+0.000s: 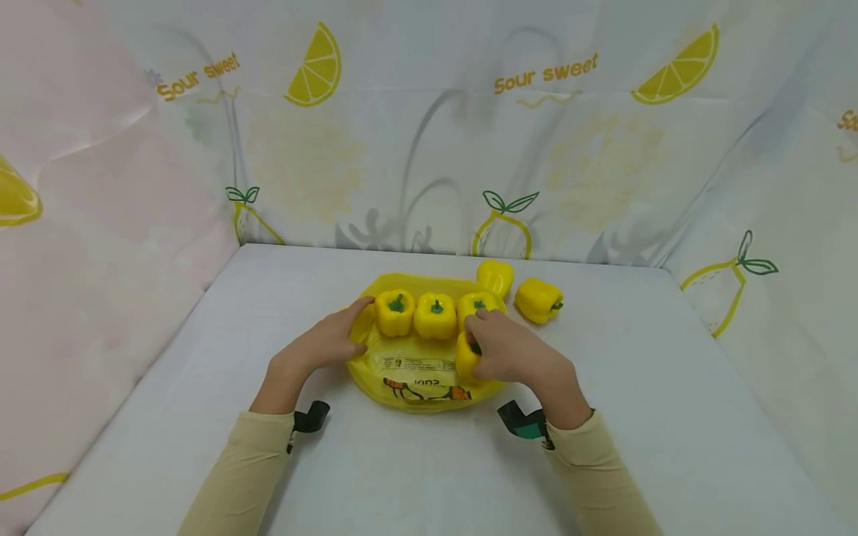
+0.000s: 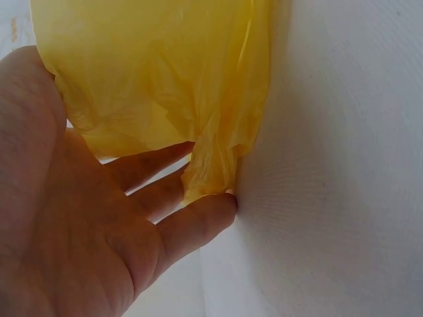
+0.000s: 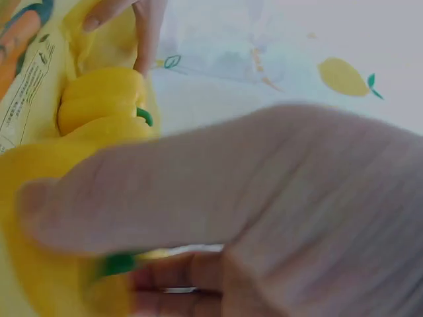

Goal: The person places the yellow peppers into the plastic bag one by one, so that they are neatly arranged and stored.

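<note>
**Beige fabric sleeves [image 1: 231,476] lay nearest your head camera, with both your hands occupied**

Behind everything hung a pale cloth backdrop [image 1: 402,126] printed with lemons and the words "Sour sweet". Before it you had a table covered in white cloth [image 1: 415,476]. Near its middle lay a yellow thin plastic bag [image 1: 372,376], its mouth spread wide.

Your left hand [image 1: 328,341] held that bag at its left edge, the film between thumb and fingers. Your right hand [image 1: 511,350] gripped a glossy yellow bell pepper [image 1: 465,363] over the bag's right part; you could not tell whether it touched the bottom.

Three more blocky yellow peppers [image 1: 435,318] with green stems sat in a row along the bag's far side, the rightmost partly covered by your right hand. Two loose yellow peppers [image 1: 539,301] lay outside, one just beyond the far right rim, the other farther right on its side, stem pointing right.

An orange-and-black printed picture [image 1: 429,391] crossed the bag's near part. Black wrist devices [image 1: 311,417] jutted from your cuffs, the right one partly green. Small dark print [image 1: 418,364] lined the bag above the picture.
</note>
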